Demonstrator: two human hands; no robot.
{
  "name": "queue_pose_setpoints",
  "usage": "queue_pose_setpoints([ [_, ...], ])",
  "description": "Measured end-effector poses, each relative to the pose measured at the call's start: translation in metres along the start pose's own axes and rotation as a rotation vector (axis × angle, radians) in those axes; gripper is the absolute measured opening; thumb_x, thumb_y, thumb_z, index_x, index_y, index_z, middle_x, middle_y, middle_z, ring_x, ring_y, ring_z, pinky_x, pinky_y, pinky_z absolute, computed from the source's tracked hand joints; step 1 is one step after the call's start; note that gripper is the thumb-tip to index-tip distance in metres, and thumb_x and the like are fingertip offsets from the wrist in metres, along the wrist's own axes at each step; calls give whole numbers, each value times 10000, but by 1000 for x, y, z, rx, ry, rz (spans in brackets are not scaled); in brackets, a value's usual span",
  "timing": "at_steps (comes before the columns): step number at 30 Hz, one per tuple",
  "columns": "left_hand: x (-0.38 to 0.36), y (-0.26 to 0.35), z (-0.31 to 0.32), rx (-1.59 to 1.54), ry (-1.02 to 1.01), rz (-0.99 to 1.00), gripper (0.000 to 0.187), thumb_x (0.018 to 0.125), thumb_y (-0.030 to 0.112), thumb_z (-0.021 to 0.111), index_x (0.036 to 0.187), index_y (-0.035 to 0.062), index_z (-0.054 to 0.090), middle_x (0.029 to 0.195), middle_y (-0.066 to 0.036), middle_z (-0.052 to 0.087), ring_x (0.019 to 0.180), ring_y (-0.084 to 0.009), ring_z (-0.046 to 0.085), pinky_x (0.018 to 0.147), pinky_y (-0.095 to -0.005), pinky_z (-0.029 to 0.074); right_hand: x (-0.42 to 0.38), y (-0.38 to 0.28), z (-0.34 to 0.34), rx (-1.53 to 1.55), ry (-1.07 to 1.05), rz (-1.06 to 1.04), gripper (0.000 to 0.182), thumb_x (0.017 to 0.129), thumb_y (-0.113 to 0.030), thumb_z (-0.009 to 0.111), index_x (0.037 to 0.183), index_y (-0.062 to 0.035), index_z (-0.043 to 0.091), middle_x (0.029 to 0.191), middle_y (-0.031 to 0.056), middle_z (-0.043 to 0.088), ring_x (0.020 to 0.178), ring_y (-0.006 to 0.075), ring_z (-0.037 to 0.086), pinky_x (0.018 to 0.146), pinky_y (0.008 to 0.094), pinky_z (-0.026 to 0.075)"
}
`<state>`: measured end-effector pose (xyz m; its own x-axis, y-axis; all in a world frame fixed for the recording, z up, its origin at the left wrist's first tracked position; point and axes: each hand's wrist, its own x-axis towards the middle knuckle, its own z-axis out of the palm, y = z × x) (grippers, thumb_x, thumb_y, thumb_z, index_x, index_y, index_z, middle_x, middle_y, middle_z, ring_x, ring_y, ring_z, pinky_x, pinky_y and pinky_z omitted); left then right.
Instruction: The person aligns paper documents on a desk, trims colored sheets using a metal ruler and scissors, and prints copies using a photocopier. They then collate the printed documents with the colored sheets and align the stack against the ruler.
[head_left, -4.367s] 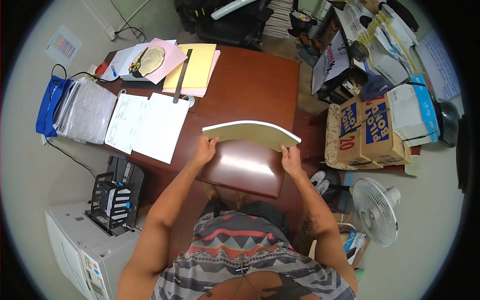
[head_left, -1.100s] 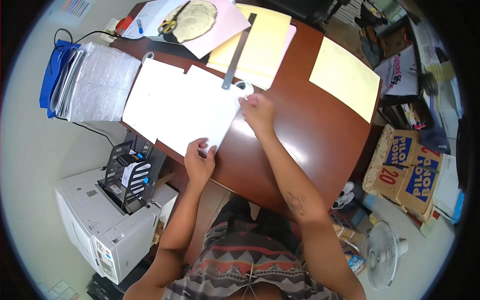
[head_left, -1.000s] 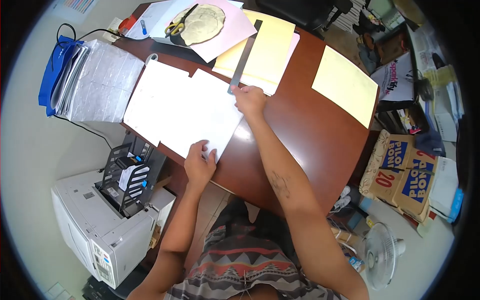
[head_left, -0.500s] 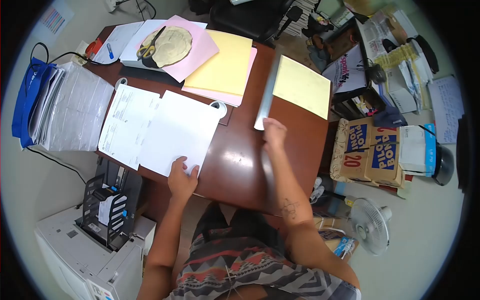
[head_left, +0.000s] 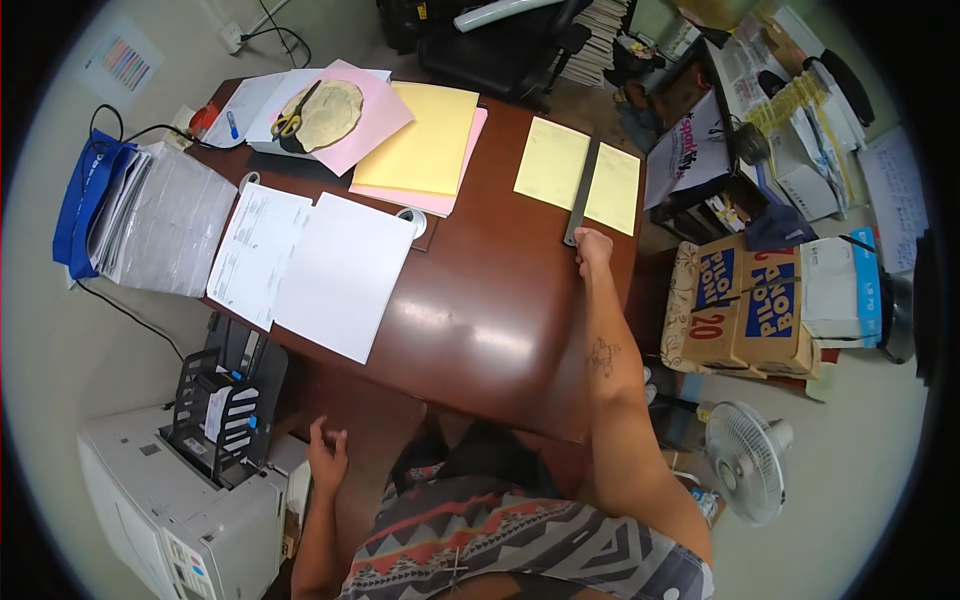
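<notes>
My right fingers (head_left: 592, 247) closed on one ruler's (head_left: 583, 190) near end, over one yellow sheet (head_left: 547, 160), upper right, my left fingers (head_left: 328, 447) loosely open, empty, lower left.

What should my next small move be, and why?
Perhaps bring the left hand up to steady the yellow sheet: it is empty, away from the desk, while the right hand grips only the near end of the ruler crossing the sheet.
</notes>
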<state>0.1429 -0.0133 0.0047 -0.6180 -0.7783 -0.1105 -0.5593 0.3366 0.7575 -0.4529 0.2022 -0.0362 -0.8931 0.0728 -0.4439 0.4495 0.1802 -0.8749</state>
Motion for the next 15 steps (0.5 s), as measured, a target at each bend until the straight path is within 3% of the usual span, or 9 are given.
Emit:
queue_pose_setpoints([
  [4, -79, -48, 0, 95, -13, -284, 404, 865, 127, 703, 1201, -16, 532, 739, -121, 637, 671, -212, 646, 639, -336, 511, 8, 2, -5, 26, -37, 39, 90, 828, -36, 617, 770, -18, 684, 608, 26, 540, 456, 132, 445, 388, 302, 314],
  [8, -131, -52, 6, 123, 23, -330, 369, 841, 147, 728, 1131, -13, 566, 744, -144, 657, 707, -250, 688, 647, -354, 523, 0, -8, -5, -8, -35, 82, 173, 886, -84, 604, 715, -70, 628, 602, 8, 499, 450, 133, 400, 400, 306, 289],
  [10, -151, -61, 10, 162, -70, -486, 322, 826, 138, 738, 1074, -9, 595, 729, -148, 658, 706, -267, 701, 647, -361, 527, -6, -14, -5, -17, 2, 133, 197, 889, -112, 635, 698, -70, 607, 591, 19, 510, 442, 140, 418, 399, 308, 302],
  [11, -160, -66, 12, 159, -64, -487, 322, 826, 138, 738, 1074, -9, 595, 729, -148, 658, 706, -267, 701, 647, -361, 527, -11, -17, -6, -17, -4, 129, 197, 889, -112, 635, 698, -70, 607, 591, 19, 510, 442, 140, 418, 399, 308, 302],
  [13, -177, -73, 16, 153, -67, -427, 250, 871, 122, 708, 1008, -39, 574, 738, -128, 652, 611, -170, 651, 573, -306, 497, -28, -22, -10, -118, 120, 134, 257, 887, -159, 675, 664, -70, 583, 579, 28, 520, 429, 147, 441, 379, 307, 306],
  [15, -192, -75, 19, 126, -34, -471, 285, 840, 131, 732, 1040, -19, 596, 739, -141, 664, 637, -210, 670, 600, -330, 509, -49, -13, -22, -139, 84, 64, 236, 885, -178, 690, 703, -67, 589, 574, 28, 521, 426, 141, 448, 368, 303, 307],
])
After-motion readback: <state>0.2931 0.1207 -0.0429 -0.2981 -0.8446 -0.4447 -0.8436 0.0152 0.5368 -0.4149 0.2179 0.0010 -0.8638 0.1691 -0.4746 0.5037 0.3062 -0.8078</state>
